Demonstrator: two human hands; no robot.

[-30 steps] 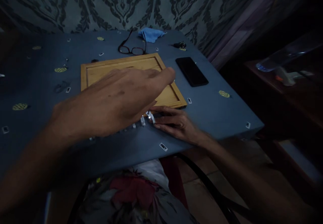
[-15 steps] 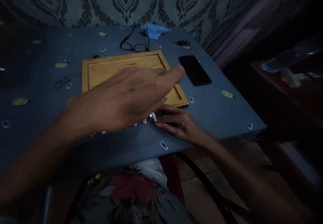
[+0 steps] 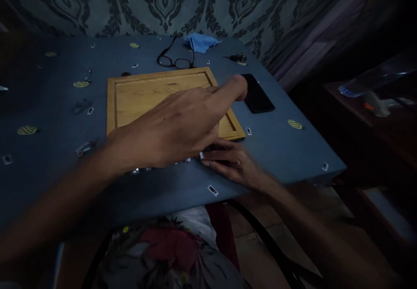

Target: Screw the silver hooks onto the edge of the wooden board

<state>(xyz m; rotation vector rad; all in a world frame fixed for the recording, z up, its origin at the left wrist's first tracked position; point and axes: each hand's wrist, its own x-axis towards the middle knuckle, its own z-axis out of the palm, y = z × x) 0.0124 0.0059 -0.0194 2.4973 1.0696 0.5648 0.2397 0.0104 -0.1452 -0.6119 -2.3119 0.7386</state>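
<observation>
Over at the far side of the blue-covered table (image 3: 286,154), dark-rimmed glasses (image 3: 173,65) lie with their arms open, a crumpled blue cloth (image 3: 201,43) just beside them. Right of that I see a small dark object (image 3: 240,57) with a thin tip, too dim to make out, and nearer, a black phone (image 3: 260,97) lying flat. A scroll-patterned drape (image 3: 146,6) hangs behind; off to the right, in shadow, there's a clear bottle (image 3: 368,80) on its side
</observation>
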